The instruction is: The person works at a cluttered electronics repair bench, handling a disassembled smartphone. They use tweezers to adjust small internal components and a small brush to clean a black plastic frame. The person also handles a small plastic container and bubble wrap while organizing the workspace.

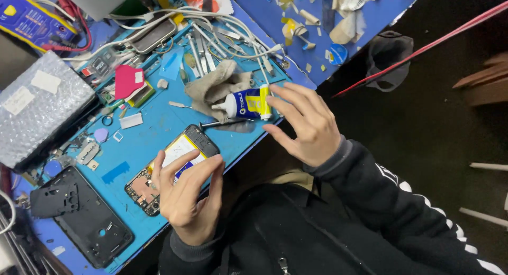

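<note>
An opened phone (174, 158) lies on the blue work mat (153, 129), its yellow-white battery and circuit board exposed. My left hand (188, 198) rests its fingertips on the phone's near edge and holds nothing else. My right hand (304, 121) hovers with fingers spread, its fingertips touching the end of a white and blue glue tube (246, 104) with a yellow band. The tube lies against a grey cloth (214, 87). A thin metal tool (219, 123) lies just below the tube.
A black phone back cover (84, 211) lies at the mat's lower left. A bubble-wrap packet (37, 108) sits at left. Tweezers (198, 50), white cables (222, 23), a pink pick (128, 79) and a multimeter (29, 18) crowd the far side. Tape scraps litter the blue bench (312, 21).
</note>
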